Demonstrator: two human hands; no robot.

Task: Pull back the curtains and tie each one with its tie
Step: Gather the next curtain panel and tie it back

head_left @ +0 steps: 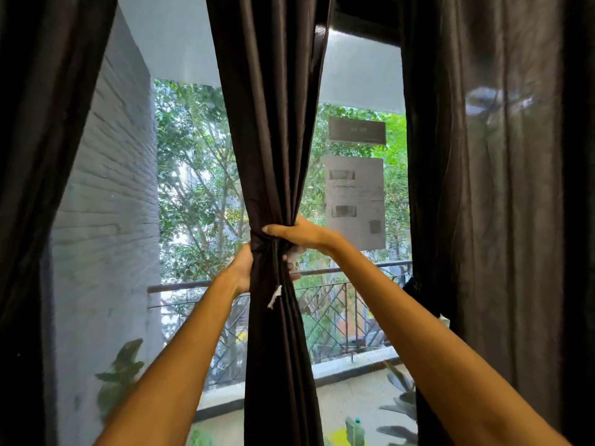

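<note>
Middle curtain: a dark grey-brown, satin-sheened fabric curtain [273, 130] hangs in the centre of the window, gathered into a narrow waist about halfway down and flaring out again below.
Tie: a band of the same dark fabric [264, 244] wraps the waist; whether it is knotted or only wound I cannot tell.
Left hand: the left hand [242, 268] is on the left of the waist, its fingers hidden behind the folds, apparently clasping the bundle or the tie end.
Right hand: the right hand [301, 235] is clenched over the right side of the waist, thumb across the front of the cloth, fingers curled behind.
White scrap: a small frayed white tag or thread [274, 296] dangles just below the waist (probably a label, too small to be sure).
Other curtains: a matching dark curtain at far left [42, 156] looks swept aside; a thinner-looking dark curtain at right [502, 188] hangs loose, and a dark bunch near its left edge may be its tie.
Handling: the cloth looks soft, limp and fairly light, but smooth enough to slide, so folds could slip out of a loose band.
Where to hold: best at the gathered waist, one hand pinching the bundle closed while the other draws the tie snug.
Beyond the glass: a grey metal balcony railing [354, 278] and green trees.
</note>
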